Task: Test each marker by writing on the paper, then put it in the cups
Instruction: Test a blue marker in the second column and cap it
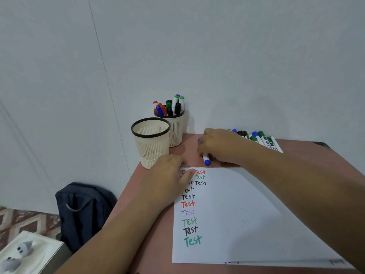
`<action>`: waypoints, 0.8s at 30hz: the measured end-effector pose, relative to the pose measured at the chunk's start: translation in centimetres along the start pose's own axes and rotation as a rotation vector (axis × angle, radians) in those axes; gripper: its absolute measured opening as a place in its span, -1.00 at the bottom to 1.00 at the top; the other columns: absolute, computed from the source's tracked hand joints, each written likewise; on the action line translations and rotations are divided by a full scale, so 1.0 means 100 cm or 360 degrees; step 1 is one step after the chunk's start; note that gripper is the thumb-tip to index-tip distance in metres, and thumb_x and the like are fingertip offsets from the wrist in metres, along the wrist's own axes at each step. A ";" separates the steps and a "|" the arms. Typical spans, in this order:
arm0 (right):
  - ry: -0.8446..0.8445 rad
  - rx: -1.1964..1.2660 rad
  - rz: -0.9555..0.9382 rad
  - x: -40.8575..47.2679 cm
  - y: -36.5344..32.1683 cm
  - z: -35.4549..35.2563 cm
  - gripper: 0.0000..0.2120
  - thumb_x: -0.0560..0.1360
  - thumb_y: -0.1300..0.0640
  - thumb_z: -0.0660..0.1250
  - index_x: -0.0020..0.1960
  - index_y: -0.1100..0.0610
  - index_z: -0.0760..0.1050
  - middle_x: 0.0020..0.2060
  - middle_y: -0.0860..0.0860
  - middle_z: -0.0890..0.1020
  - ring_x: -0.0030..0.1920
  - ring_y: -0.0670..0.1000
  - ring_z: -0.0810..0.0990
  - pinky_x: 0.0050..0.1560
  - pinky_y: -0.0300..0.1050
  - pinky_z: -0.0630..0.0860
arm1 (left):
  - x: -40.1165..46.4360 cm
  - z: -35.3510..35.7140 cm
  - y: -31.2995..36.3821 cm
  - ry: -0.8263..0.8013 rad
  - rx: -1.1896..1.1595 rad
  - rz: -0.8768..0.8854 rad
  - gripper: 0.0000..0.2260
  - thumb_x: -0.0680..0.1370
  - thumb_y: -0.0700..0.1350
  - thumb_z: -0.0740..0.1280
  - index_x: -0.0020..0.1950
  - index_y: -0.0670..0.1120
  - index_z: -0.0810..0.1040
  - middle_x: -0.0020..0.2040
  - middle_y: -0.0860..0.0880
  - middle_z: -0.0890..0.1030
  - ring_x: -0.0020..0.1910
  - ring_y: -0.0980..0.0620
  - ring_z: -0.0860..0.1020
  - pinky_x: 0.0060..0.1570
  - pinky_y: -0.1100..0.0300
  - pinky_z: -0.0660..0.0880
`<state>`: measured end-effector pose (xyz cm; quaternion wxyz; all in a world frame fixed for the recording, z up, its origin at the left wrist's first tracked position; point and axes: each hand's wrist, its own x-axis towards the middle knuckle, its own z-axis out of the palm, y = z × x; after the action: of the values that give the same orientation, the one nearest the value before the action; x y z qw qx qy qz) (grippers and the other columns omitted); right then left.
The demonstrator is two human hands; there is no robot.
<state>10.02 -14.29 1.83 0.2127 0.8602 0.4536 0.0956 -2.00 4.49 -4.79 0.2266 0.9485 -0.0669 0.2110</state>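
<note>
While the left hand [169,175] lies flat with straight fingers on the far left corner of the paper [237,214], covering part of the top words, the right hand [219,145] reaches over the table [158,234] just beyond the sheet's far edge and grips a blue marker [206,158], its fingers curled over the barrel. The marker's capped blue end sticks out toward the near side, just short of the paper, and a bit of blue shows at the far side of the fist. The paper carries a column of "Test" words down its left side in red, green, black and purple, with a few more beside the top ones. A row of markers [260,138] with blue, black and green caps lies at the far edge of the table, just right of the right hand. At the far left corner stand two slatted cream cups with black rims: the near cup [151,143] shows no markers, and its base is beside the left hand's fingers; the far cup [176,131], touching or just behind it, holds a bunch of markers upright. On the floor left of the table sits a dark bag [83,210], and a white box [25,254] shows at the near left corner
</note>
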 end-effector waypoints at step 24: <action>0.0973 0.2596 0.0794 -0.076 -0.083 -0.022 -0.88 0.43 0.19 0.59 -0.06 0.04 0.73 -0.13 0.18 0.71 -0.20 -0.04 0.61 -0.18 -0.18 0.55 | -0.006 -0.002 0.001 0.0084 -0.0315 0.0474 -0.65 0.68 0.12 0.09 0.23 -0.05 0.53 -0.05 0.08 0.56 -0.08 0.12 0.48 -0.06 0.17 0.43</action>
<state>-1.20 -15.78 0.23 -0.6194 0.7542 0.2176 0.0121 -2.60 4.54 -4.86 0.2868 0.8954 -0.2210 0.2593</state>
